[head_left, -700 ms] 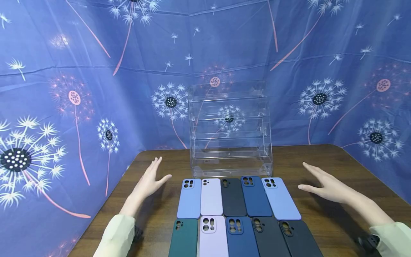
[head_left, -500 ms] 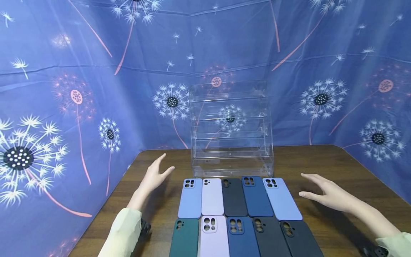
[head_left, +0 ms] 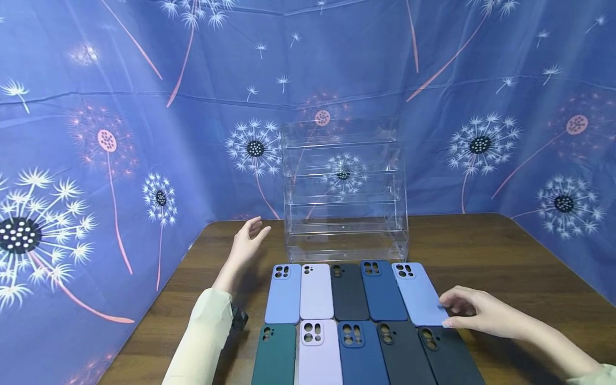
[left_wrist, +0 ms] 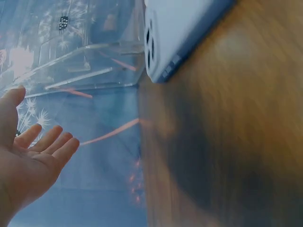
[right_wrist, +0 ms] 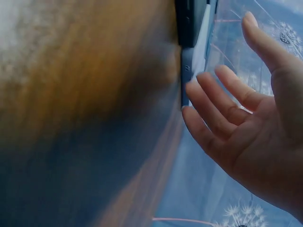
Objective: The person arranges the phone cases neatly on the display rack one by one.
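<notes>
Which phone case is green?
The dark green rectangular phone case, leftmost in the row nearer the person; the others are blue, pale purple or black.

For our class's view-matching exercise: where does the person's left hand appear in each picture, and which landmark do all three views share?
Head: the left hand is left of centre, left of the clear rack.
Left wrist: at the left edge, palm showing.
Right wrist: not in it; the right hand shows instead.
Shared landmark: the blue dandelion-print curtain.

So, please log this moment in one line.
left hand: empty | right hand: near rightmost light-blue case, contact unclear | phone cases: two rows before clear rack
</notes>
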`<state>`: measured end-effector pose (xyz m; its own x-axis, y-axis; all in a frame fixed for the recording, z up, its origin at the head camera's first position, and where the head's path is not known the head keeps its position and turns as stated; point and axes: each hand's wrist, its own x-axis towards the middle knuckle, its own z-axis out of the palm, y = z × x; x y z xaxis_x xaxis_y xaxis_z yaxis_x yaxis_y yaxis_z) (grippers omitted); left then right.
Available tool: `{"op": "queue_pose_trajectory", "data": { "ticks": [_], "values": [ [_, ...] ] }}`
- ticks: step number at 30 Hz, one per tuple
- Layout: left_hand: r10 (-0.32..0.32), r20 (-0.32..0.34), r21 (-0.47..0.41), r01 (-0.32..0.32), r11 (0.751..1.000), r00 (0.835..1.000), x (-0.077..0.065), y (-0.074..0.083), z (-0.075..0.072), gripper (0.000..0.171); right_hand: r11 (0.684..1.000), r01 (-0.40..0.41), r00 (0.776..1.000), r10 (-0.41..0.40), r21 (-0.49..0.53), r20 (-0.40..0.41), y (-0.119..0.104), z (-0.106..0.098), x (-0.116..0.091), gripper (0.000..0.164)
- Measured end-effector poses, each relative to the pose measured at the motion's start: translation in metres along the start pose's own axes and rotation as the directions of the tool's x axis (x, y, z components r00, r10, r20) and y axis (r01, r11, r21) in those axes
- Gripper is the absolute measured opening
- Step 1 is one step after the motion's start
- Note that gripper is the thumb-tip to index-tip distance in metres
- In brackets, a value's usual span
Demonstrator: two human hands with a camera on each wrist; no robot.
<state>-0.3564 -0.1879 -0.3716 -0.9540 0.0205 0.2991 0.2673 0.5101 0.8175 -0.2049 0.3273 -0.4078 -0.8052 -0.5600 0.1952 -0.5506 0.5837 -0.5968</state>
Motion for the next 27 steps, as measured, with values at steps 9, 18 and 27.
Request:
{"op": "queue_pose_trajectory", "data": {
  "ticks": [9, 18, 27],
  "values": [
    [-0.004, 0.054, -0.071, 0.007, 0.997, 0.999, 0.016, 0.008, 0.017, 0.062, 0.986, 0.124, 0.991, -0.129, 0.112, 0.034, 0.006, 0.007, -0.001, 0.017],
    [0.008, 0.059, -0.098, -0.002, 0.995, 0.998, 0.024, 0.01, 0.028, 0.063, 0.99, 0.053, 0.995, -0.064, 0.129, 0.078, 0.005, 0.01, -0.007, 0.019],
    [0.015, 0.003, -0.183, -0.014, 0.983, 1.0, 0.028, 0.009, 0.032, 0.056, 0.992, -0.046, 0.992, 0.032, 0.114, 0.123, 0.006, 0.014, -0.013, 0.038]
  ]
}}
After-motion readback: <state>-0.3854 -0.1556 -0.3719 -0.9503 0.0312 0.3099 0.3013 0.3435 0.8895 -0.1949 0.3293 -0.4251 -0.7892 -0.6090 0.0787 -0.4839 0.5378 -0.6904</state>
